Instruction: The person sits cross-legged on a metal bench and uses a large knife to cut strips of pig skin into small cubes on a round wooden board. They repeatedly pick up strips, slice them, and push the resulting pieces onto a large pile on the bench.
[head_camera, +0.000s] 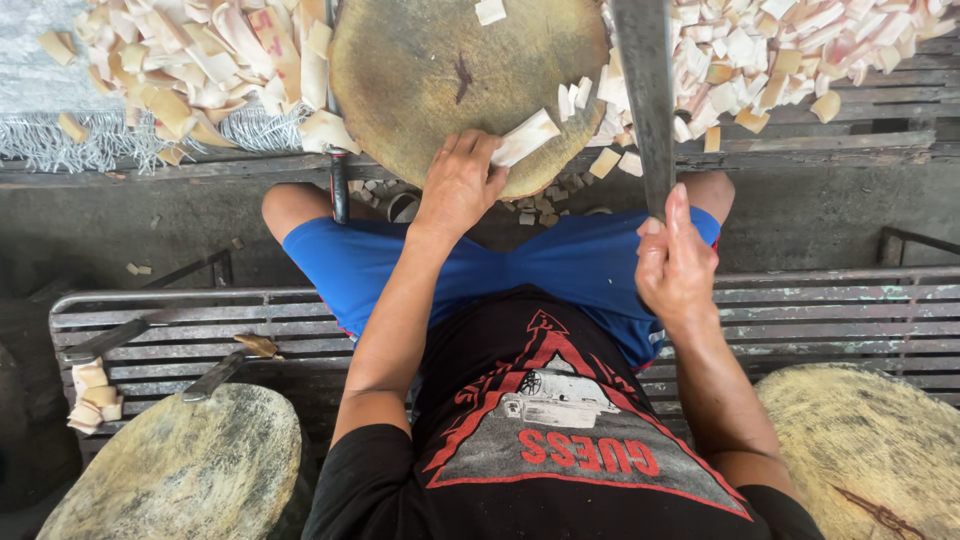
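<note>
**Two hands at a round chopping block: strip and blade**

Left hand (460, 185): grip closed on one end of a pale flat strip (527, 137), fingers curled over it at the near edge of the round wooden chopping block (440, 70). The strip lies tilted on the block's lower right part, its far end pointing toward the blade.

Right hand (677, 262): grip clenched around the handle of a long dark cleaver blade (645, 90), thumb laid along the top. The blade runs straight up from the fist, crossing the block's right edge, apart from the strip.

On the block: a few small cut white pieces (575, 97) just right of the strip; one more piece (490, 10) at the far rim.

Around the block: heaps of pale cut slices, cream to pinkish, on the slatted table (830, 150), one heap at left (190, 60) and one at right (780, 50). Fallen scraps (545, 208) lie under the near rim.

Nearer the person: blue shorts (590, 265), a black shirt with a red triangular print (545, 420), and a grey metal slatted bench (200, 320). Two further round blocks stand low left (180, 470) and low right (870, 450). A small stack of pale pieces (92, 395) rests at the bench's left end, beside a knife (215, 375) lying on the left block's rim.
</note>
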